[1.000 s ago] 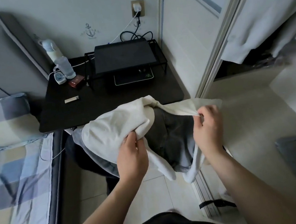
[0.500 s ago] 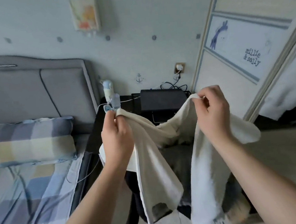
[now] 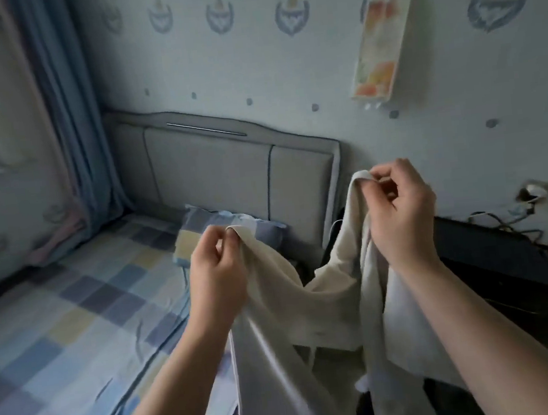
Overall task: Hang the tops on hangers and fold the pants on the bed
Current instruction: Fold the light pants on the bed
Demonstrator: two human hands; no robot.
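While curtains [image 3: 67, 126] hang, checked bed [image 3: 76, 326] abuts headboard [image 3: 212, 176].

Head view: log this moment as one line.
left hand pinches cream garment edge | right hand pinches other edge | garment hangs between hands, by the bed

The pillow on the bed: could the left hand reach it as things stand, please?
Probably yes, but not freely: the pillow lies just beyond the left hand with nothing between, yet that hand pinches the cream garment, which the right hand also holds.
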